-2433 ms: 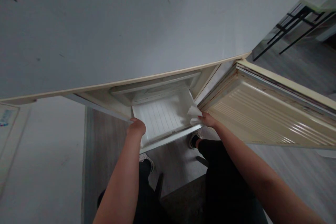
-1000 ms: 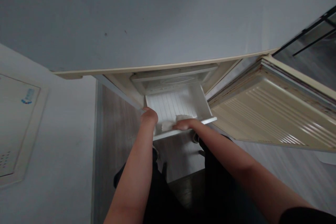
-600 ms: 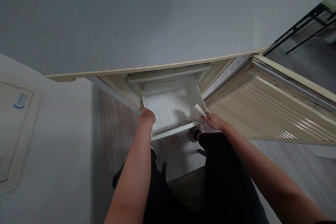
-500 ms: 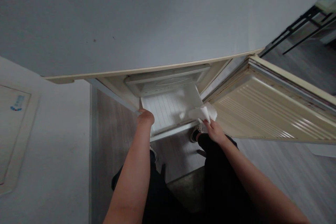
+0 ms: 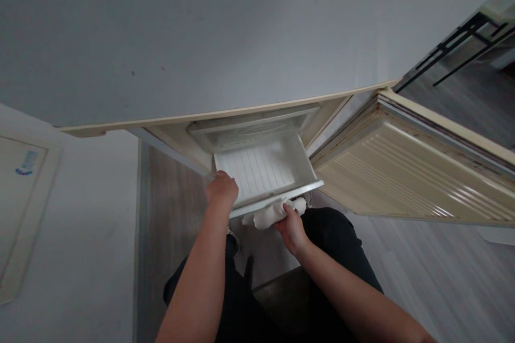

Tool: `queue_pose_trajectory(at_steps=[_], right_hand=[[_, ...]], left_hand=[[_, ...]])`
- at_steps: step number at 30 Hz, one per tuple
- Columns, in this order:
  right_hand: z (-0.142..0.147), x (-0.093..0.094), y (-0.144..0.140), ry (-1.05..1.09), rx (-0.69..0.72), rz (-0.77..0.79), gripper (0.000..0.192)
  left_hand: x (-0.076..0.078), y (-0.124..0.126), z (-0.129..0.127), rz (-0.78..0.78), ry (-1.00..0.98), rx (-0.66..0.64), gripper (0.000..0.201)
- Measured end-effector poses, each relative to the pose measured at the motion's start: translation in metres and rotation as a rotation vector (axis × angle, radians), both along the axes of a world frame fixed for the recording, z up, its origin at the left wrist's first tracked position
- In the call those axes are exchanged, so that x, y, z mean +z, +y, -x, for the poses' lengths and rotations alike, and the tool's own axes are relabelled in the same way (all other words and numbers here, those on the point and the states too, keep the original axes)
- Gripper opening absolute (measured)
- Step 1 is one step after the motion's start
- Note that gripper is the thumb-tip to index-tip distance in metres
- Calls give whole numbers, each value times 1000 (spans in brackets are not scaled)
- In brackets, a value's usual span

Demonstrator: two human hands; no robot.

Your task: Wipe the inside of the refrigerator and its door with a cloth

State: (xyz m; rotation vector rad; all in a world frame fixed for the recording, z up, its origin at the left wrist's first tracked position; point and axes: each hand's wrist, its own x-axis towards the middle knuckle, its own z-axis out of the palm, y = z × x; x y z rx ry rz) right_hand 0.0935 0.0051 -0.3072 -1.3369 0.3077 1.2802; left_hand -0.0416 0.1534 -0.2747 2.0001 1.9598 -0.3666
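Nearest to us, our two bare forearms reach up from six o'clock over our dark trousers (image 5: 338,241) and the grey wood-look floor (image 5: 173,203). Our right hand (image 5: 292,228) is curled around a crumpled white cloth (image 5: 270,214), fingers pressed together on it, holding it against the outer face of the drawer's front lip. At ten o'clock of that hand, our left hand (image 5: 221,191) is closed over the near left corner of the white drawer (image 5: 263,171), gripping its rim. The drawer stands pulled out of the fridge (image 5: 201,53), its ribbed floor showing bare. Beyond it, at twelve o'clock, a clear cover panel (image 5: 249,126) sits inside the compartment. At three o'clock the cream fridge door (image 5: 410,171) hangs open, its ribbed inner lining turned to us. Far off at nine o'clock, a pale wall panel (image 5: 20,209) bears a small blue mark.
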Motion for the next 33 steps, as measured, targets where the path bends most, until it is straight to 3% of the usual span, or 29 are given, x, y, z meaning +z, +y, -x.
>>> queue_pose_trajectory(at_steps=[4, 7, 11, 16, 23, 28, 30, 33], right_hand=[[0, 16, 12, 44, 45, -106, 36], [-4, 21, 33, 52, 91, -172, 33], [-13, 12, 74, 48, 151, -209, 26], [-21, -10, 128, 60, 182, -254, 21], [-33, -23, 178, 56, 265, -307, 21], [-33, -25, 187, 77, 302, -308, 18], [-33, -28, 185, 44, 269, -293, 18], [-40, -36, 179, -111, 121, -169, 18]], left_hand=[[16, -34, -14, -93, -74, -92, 61], [16, -43, -23, -136, -181, -236, 61], [9, -38, -29, -228, -259, -358, 47], [4, -35, -37, -243, -268, -343, 44], [-13, -17, -32, -89, -150, -274, 46], [-34, -12, -26, 245, -73, -321, 43], [-38, -15, -26, 358, -83, -366, 44], [-38, -19, -28, 410, -131, -424, 51]])
